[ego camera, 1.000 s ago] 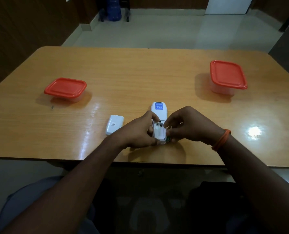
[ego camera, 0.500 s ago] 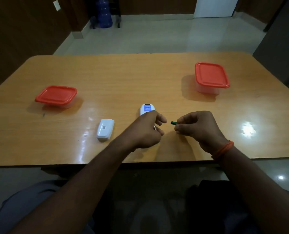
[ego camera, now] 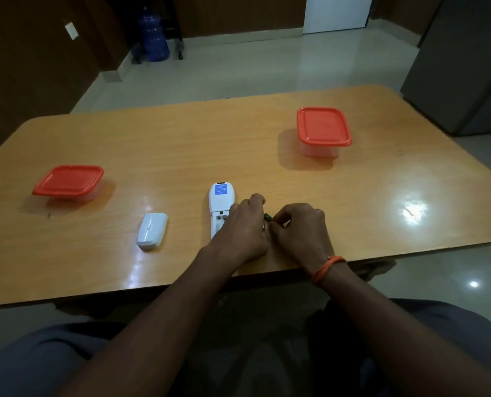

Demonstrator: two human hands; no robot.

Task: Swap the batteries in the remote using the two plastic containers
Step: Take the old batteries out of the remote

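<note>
The white remote (ego camera: 220,203) lies face down on the table (ego camera: 181,144), its battery bay open near the lower end. Its loose white cover (ego camera: 152,231) lies to the left. My left hand (ego camera: 243,229) sits against the remote's lower right side with curled fingers; what they hold is hidden. My right hand (ego camera: 300,227) is close beside it and pinches a small green battery (ego camera: 268,216), which pokes out between the two hands. Two clear containers with red lids stand closed, one far left (ego camera: 68,181) and one back right (ego camera: 323,128).
The table's front edge runs just under my wrists. My right wrist wears an orange band (ego camera: 326,269). Beyond the table are a pale tiled floor, a blue water bottle (ego camera: 152,38) and a grey cabinet (ego camera: 468,67) at the right.
My right hand pulled a green battery from the remote and carried it right. My left hand has since slid off the remote's body to meet the right hand at the battery.
</note>
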